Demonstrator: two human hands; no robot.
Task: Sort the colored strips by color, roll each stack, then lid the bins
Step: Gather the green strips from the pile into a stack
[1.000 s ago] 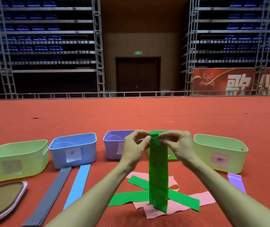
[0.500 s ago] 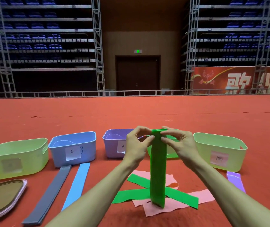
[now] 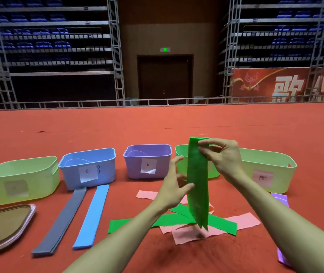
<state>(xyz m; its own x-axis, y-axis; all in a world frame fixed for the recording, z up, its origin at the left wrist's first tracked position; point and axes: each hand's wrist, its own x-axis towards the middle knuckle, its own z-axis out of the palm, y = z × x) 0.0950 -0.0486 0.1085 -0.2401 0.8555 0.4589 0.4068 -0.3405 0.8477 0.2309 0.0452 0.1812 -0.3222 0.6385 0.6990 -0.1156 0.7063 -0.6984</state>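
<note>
Head view shows the right hand [image 3: 224, 160] pinching the top end of the green strips [image 3: 197, 186], which hang upright in the air, just right of the purple bin [image 3: 132, 167]. The left hand [image 3: 172, 189] is beside them, fingers spread and holding nothing, thumb at their edge.

Both forearms reach forward. Right hand [image 3: 223, 160] sits higher, thumb and fingertips pinching a green strip [image 3: 197, 186]; left hand [image 3: 172, 187] sits lower, fingers loosely spread.
</note>
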